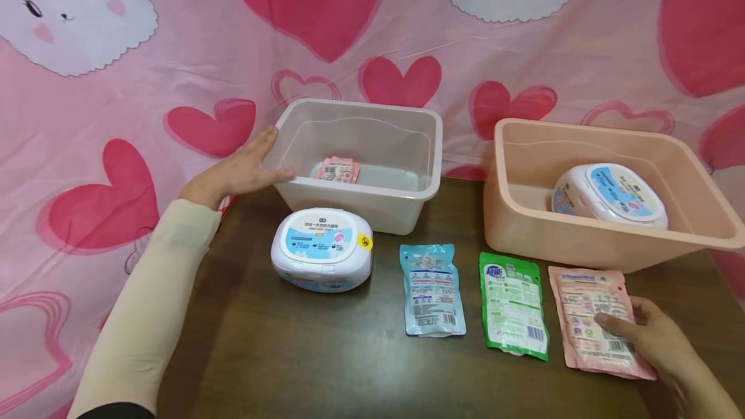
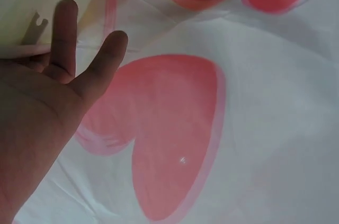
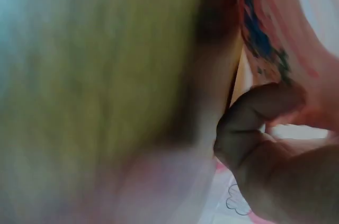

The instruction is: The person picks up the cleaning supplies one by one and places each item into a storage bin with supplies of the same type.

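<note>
My left hand (image 1: 244,167) lies against the left end of a pale grey bin (image 1: 355,198), thumb by the front rim and fingers stretched along the side. Inside that bin is a small pink packet (image 1: 339,171). In the left wrist view, extended fingers (image 2: 63,41) show against the patterned cloth. At the right, my right hand (image 1: 660,338) pinches the right edge of a pink pouch (image 1: 596,322), its thumb across the printed face and the other fingers mostly hidden. The right wrist view has the bent thumb (image 3: 249,118) against the pink pouch.
Left of centre stands a white lidded tub (image 1: 322,251). A blue pouch (image 1: 432,291) and a green pouch (image 1: 513,306) lie on the dark table (image 1: 326,348). A peach bin (image 1: 553,231) holds another white tub (image 1: 611,193). Pink heart-patterned cloth (image 1: 192,31) hangs behind.
</note>
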A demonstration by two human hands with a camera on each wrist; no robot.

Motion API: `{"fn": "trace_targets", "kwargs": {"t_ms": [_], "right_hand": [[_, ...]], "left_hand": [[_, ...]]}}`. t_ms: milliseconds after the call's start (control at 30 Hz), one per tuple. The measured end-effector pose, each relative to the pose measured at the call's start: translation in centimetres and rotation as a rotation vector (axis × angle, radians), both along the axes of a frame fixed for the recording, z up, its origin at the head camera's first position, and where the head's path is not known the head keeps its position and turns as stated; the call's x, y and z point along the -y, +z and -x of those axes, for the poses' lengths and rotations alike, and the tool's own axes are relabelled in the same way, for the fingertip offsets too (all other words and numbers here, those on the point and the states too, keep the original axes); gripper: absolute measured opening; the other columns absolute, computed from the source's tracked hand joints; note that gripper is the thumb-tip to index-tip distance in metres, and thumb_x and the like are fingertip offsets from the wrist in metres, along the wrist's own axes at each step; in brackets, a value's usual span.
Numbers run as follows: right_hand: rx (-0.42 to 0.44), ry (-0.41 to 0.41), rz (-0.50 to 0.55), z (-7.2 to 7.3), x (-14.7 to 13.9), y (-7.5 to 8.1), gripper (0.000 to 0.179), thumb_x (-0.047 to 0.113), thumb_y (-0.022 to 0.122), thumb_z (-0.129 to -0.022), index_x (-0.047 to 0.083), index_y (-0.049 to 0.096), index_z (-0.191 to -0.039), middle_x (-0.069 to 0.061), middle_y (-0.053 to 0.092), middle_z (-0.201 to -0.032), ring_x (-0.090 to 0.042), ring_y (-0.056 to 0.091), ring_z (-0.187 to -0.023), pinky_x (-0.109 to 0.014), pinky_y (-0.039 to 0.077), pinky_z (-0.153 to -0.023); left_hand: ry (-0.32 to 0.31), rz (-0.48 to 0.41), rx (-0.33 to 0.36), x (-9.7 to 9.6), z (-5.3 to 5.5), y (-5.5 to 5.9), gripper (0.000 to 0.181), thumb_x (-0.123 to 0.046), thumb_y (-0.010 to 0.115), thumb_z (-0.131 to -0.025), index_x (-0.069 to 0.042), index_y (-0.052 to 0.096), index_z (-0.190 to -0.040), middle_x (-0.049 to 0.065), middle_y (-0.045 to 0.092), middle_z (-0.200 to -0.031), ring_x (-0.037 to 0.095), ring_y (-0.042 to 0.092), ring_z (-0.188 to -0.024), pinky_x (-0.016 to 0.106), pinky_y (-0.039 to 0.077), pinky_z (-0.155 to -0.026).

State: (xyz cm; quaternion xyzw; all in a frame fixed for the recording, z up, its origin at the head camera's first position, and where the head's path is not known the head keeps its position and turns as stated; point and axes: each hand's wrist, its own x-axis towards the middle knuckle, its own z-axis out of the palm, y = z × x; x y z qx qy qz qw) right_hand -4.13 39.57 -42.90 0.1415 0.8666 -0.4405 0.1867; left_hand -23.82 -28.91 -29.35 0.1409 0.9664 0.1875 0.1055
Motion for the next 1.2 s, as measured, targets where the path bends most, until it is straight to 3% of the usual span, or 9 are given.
{"fn": "trace_targets", "kwargs": {"t_ms": [100,233,400,633,900,1200], "right_hand": [[-0.083,-0.039,0.158,-0.5,0.2,-0.5,0.056,0.019,0.059,-0.104,-0.012,0.023,-0.134,-0.009,0.055,-0.102,-0.016,0.065,-0.075,-0.036,0.058,-0.061],[-0.115,-0.060,0.393,-1.2,-0.1,-0.8,0.037,0.008,0.052,-0.106,0.016,0.025,-0.130,-0.010,0.053,-0.103,-0.020,0.067,-0.077,-0.039,0.059,-0.060],[-0.066,-0.020,0.595,-1.9,-0.1,-0.4,0.039,0.006,0.042,-0.109,0.035,0.026,-0.129,-0.010,0.062,-0.102,-0.026,0.070,-0.082,-0.045,0.060,-0.063],[-0.001,0.128,0.975,-2.3,1.9,0.9,0.045,0.004,0.025,-0.111,0.038,0.022,-0.139,-0.011,0.070,-0.109,-0.034,0.072,-0.091,-0.050,0.060,-0.070],[0.009,0.230,1.009,-2.1,6.8,3.5,0.046,0.007,0.021,-0.111,0.037,0.013,-0.146,-0.014,0.069,-0.112,-0.039,0.071,-0.094,-0.052,0.059,-0.072],[-0.014,0.344,1.054,-0.9,12.5,6.1,0.047,0.006,0.023,-0.111,0.029,0.009,-0.150,-0.015,0.066,-0.114,-0.040,0.070,-0.096,-0.058,0.057,-0.073]], "left_hand": [[0.013,0.018,-0.002,-0.1,0.1,0.1,0.113,-0.060,0.066,-0.088,-0.013,-0.005,-0.163,0.015,-0.002,-0.168,0.040,0.002,-0.152,0.070,0.019,-0.112],[0.005,0.010,0.003,-0.1,0.4,-0.2,0.114,-0.061,0.066,-0.088,-0.016,-0.008,-0.162,0.009,-0.010,-0.168,0.036,-0.004,-0.153,0.070,0.020,-0.112],[-0.011,-0.008,0.028,-0.1,0.7,-0.2,0.115,-0.062,0.066,-0.088,-0.017,-0.010,-0.162,0.008,-0.010,-0.169,0.033,-0.004,-0.153,0.067,0.025,-0.111],[0.006,-0.035,0.054,-0.3,0.5,0.1,0.111,-0.062,0.062,-0.091,-0.012,-0.008,-0.162,0.012,-0.007,-0.168,0.034,-0.003,-0.153,0.065,0.017,-0.115],[0.025,-0.048,0.028,-0.4,0.3,-0.4,0.115,-0.065,0.061,-0.090,-0.014,-0.012,-0.161,0.008,-0.015,-0.168,0.031,-0.008,-0.153,0.063,0.015,-0.117],[0.037,-0.030,0.043,-0.5,0.2,-0.1,0.116,-0.067,0.061,-0.089,-0.012,-0.012,-0.161,0.011,-0.011,-0.168,0.033,-0.005,-0.153,0.063,0.015,-0.117]]}}
